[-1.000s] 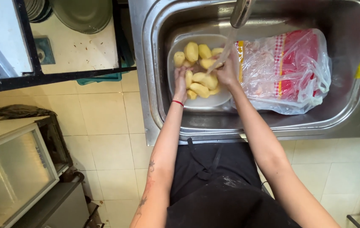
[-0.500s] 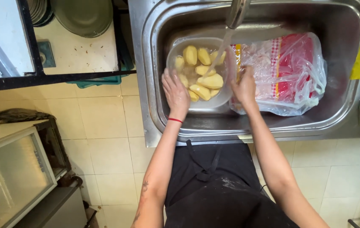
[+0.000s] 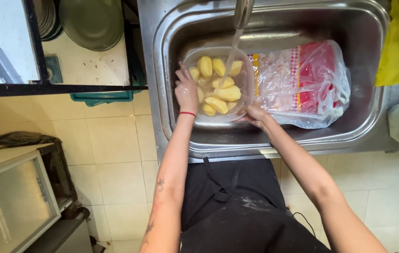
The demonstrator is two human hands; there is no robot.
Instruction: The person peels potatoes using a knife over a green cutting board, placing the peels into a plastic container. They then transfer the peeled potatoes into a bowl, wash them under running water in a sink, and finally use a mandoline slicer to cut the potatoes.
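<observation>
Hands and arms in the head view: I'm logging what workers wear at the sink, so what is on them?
Both hands are bare, with no gloves and no sleeves reaching the forearms. The left hand has a thin red band at its wrist, and small dark tattoos mark that forearm. The right hand and its forearm show no band or marking. A black apron covers the body.

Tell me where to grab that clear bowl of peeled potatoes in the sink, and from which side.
Grip the clear bowl by its rim at two opposite sides, left and near right, where the left hand and right hand sit. It is wide, round and filling with water, so one hand would likely tip it.
</observation>
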